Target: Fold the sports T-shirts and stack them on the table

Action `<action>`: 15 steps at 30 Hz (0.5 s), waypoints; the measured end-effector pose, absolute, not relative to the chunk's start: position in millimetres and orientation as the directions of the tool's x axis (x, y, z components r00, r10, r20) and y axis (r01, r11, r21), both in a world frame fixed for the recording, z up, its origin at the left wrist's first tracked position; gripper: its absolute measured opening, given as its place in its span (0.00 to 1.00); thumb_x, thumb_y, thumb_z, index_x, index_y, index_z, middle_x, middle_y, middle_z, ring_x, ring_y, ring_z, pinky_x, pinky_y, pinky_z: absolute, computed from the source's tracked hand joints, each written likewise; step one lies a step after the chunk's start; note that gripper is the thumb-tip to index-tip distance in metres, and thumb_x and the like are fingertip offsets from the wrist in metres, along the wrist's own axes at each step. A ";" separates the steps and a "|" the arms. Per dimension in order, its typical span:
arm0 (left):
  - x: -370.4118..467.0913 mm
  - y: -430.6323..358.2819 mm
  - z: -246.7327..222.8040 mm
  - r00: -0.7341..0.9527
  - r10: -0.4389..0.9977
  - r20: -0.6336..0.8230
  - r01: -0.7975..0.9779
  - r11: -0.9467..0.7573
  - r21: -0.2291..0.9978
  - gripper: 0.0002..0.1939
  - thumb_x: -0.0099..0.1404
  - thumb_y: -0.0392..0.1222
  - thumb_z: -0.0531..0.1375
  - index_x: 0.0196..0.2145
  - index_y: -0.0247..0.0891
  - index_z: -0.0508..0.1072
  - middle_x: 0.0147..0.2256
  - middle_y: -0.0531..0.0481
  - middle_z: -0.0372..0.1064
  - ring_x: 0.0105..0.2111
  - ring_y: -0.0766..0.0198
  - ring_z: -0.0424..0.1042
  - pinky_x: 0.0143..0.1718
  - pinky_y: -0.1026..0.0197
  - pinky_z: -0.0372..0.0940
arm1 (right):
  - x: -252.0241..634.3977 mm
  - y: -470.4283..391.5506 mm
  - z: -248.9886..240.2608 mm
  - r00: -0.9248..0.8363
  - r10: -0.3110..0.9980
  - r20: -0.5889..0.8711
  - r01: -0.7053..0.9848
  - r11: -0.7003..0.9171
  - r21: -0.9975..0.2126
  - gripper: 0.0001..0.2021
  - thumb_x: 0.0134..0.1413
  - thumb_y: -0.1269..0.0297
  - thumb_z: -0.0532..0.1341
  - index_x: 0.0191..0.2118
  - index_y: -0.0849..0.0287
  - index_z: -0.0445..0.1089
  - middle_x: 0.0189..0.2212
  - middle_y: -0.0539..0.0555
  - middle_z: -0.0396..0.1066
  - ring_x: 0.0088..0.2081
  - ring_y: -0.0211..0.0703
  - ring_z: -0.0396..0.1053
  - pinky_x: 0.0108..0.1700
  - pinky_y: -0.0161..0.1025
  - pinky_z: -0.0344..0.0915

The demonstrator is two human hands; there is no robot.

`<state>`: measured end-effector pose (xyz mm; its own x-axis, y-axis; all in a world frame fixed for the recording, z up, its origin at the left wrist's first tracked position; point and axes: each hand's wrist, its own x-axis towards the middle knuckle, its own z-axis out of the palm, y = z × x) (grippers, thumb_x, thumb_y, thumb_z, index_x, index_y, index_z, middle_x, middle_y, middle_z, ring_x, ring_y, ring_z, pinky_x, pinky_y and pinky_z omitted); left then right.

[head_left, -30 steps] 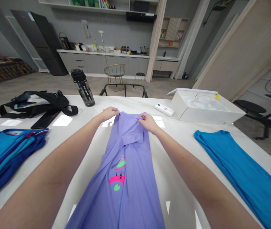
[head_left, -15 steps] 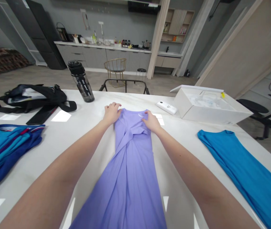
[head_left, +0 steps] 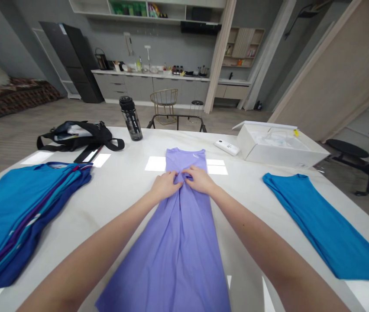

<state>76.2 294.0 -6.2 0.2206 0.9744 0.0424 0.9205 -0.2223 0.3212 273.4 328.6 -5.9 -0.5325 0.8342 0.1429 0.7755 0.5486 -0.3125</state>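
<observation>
A lavender shirt (head_left: 187,251) lies lengthwise on the white table, its neckline at the far end and its sides folded in toward the middle. My left hand (head_left: 167,185) pinches the cloth just below the chest, left of the centre line. Right beside it, my right hand (head_left: 200,179) grips the folded cloth from the other side, fingertips almost meeting the left ones. Small creases gather between the hands. A small pale print shows near the right of the neckline. The fingertips are partly hidden in the fabric.
A pile of folded blue and purple shirts (head_left: 12,208) sits left; a folded blue shirt (head_left: 321,221) lies right. Along the far side are a black bag (head_left: 80,135), a phone (head_left: 89,154), a water bottle (head_left: 131,121), a white remote-like device (head_left: 226,147) and an open white box (head_left: 275,149).
Both hands have left the shirt's shoulders and come down to its middle, closer together, now pinching the overlapping cloth. The camera view has shifted, showing more of the pile on the left.
</observation>
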 end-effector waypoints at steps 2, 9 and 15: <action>71.0 267.0 -7.5 0.175 0.984 -0.005 0.935 -0.165 0.313 0.22 0.68 0.58 0.56 0.53 0.43 0.70 0.50 0.40 0.74 0.50 0.48 0.74 0.48 0.51 0.65 | 266.9 310.7 -3.7 -0.550 0.829 0.104 0.787 0.555 -0.269 0.23 0.61 0.66 0.60 0.62 0.49 0.68 0.50 0.56 0.71 0.51 0.48 0.69 0.53 0.42 0.61; 65.0 202.1 -12.3 0.040 0.997 -0.072 0.940 -0.013 0.340 0.17 0.68 0.53 0.57 0.49 0.40 0.71 0.50 0.42 0.75 0.52 0.50 0.73 0.50 0.53 0.63 | 240.5 262.9 9.4 -0.505 0.859 0.085 0.842 0.512 -0.169 0.16 0.68 0.64 0.54 0.56 0.52 0.72 0.50 0.58 0.72 0.52 0.50 0.70 0.53 0.44 0.60; 55.4 156.4 -6.4 -0.074 0.989 -0.127 0.956 0.106 0.273 0.24 0.68 0.60 0.55 0.47 0.36 0.71 0.48 0.36 0.75 0.50 0.44 0.74 0.48 0.49 0.64 | 235.0 219.7 9.8 -0.512 0.859 0.017 0.833 0.501 -0.234 0.20 0.66 0.65 0.57 0.62 0.52 0.66 0.53 0.57 0.72 0.50 0.49 0.72 0.49 0.39 0.63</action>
